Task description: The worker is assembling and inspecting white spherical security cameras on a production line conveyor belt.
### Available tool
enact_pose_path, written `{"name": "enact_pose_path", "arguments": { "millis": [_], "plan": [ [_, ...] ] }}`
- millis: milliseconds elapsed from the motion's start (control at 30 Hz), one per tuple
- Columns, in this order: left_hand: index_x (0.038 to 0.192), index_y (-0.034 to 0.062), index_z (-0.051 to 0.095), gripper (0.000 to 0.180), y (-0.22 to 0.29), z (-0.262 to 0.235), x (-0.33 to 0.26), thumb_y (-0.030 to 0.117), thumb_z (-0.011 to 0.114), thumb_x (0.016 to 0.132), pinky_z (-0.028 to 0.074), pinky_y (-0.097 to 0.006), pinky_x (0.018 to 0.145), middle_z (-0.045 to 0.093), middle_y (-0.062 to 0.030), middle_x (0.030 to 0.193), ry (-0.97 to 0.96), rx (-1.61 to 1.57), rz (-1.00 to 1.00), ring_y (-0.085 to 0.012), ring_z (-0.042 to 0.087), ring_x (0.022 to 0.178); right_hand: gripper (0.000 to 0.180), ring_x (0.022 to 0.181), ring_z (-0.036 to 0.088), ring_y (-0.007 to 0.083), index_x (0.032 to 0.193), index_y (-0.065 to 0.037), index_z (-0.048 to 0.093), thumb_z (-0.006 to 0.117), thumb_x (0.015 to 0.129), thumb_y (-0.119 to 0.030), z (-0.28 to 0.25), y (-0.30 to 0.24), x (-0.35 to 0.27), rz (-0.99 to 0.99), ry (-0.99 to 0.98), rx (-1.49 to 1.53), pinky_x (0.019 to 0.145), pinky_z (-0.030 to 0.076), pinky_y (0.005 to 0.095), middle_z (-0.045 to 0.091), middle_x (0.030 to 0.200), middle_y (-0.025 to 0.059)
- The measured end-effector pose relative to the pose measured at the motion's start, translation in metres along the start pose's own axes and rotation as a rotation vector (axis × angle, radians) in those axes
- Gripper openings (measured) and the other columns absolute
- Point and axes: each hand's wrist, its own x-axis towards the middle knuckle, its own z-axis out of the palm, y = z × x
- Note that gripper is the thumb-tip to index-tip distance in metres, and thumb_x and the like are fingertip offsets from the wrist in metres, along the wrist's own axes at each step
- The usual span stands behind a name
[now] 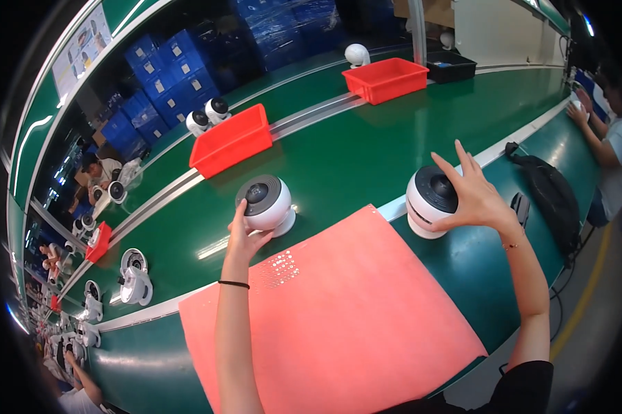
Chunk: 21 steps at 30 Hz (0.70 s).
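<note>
Two round white security cameras with black fronts are within my reach. My left hand [242, 238] is closed against the lower left side of one security camera [276, 212], which stands on its round white foot on the green belt. Around the other security camera [416, 205], at the right beside the pink mat, my right hand [473, 193] is spread wide. Its thumb lies against the lower front of the ball, and some fingers stretch up past the top. The pink mat [345, 310] lies between my forearms, with a cluster of small shiny dots near its far left part.
Two red bins [235, 141] [387, 81] stand along the metal rail. Further white cameras [137, 284] sit on the belt at the left. A black bag [545, 200] lies on the bench at the right. Other people work at both ends of the line.
</note>
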Motion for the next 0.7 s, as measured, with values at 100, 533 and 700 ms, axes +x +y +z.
{"name": "enact_pose_path", "arguments": {
  "millis": [100,533,700],
  "plan": [
    [0.129,0.0126,0.018,0.075,-0.009,0.013,-0.016,0.039,0.064,0.075,0.042,-0.056,0.085,0.017,-0.0202,0.132,0.127,-0.111,0.037,-0.0432,0.027,0.123,0.11,0.128,0.022,0.0449,0.137,-0.013,0.029,0.082,0.046,-0.043,0.022,0.021,-0.005,0.025,-0.061,0.222,0.102,0.027,0.0444,0.019,0.138,0.0301],
    [0.122,0.0087,0.021,0.063,-0.049,0.043,-0.103,0.019,0.064,0.078,0.034,-0.036,0.093,0.012,-0.0093,0.124,-0.031,0.112,0.478,-0.0336,0.015,0.128,0.096,0.121,0.038,0.032,0.132,-0.014,0.035,0.078,0.047,-0.024,0.03,0.012,-0.007,0.163,0.041,0.587,0.1,0.033,0.0382,0.037,0.13,0.0188],
    [0.129,0.0069,0.008,0.087,-0.064,0.028,-0.141,0.022,0.072,0.072,0.025,-0.041,0.102,0.008,-0.0098,0.131,-0.298,0.362,0.603,-0.0312,0.011,0.131,0.095,0.115,0.043,0.0251,0.131,-0.007,0.036,0.081,0.049,-0.024,0.0,-0.03,-0.018,-0.189,0.009,0.642,0.097,0.034,0.0344,0.042,0.125,0.0137]
  ]
}}
